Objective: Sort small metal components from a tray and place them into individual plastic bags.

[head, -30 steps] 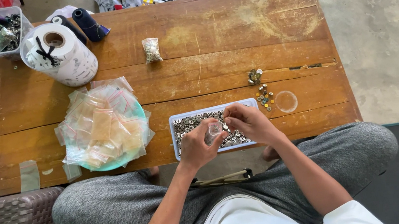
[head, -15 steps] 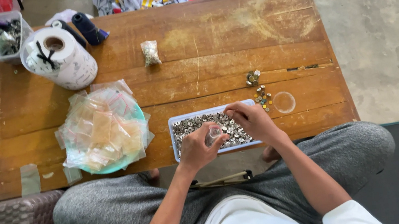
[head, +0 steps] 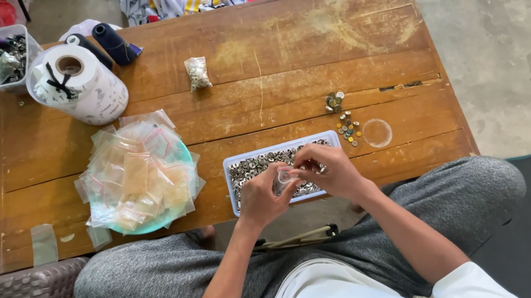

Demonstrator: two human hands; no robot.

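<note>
Your left hand (head: 260,199) and right hand (head: 328,169) pinch a small clear bag (head: 283,181) over the tray of metal fasteners (head: 261,164); tilting it risks spillage beyond the tray.

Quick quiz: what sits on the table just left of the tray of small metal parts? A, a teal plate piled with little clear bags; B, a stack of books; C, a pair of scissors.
A: the teal plate heaped with little clear bags lies left of the tray on the table.

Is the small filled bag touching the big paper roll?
Apart. The head view shows bare wood between the bag and the roll.
</note>
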